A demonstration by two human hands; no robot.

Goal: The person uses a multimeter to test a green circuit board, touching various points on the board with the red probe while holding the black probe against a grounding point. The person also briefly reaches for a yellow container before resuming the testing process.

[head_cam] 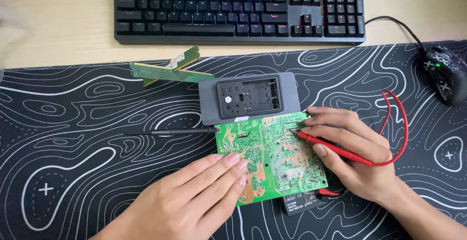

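Two hands on green circuit board (265, 157): right hand (357, 155) fingers pinching red probe (333, 147); left hand (194, 196) fingers together, flat.

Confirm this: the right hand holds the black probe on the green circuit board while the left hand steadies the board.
Not quite. The head view shows the right hand holding the red probe on the green circuit board; the black probe lies unheld on the mat. The left hand does steady the board.
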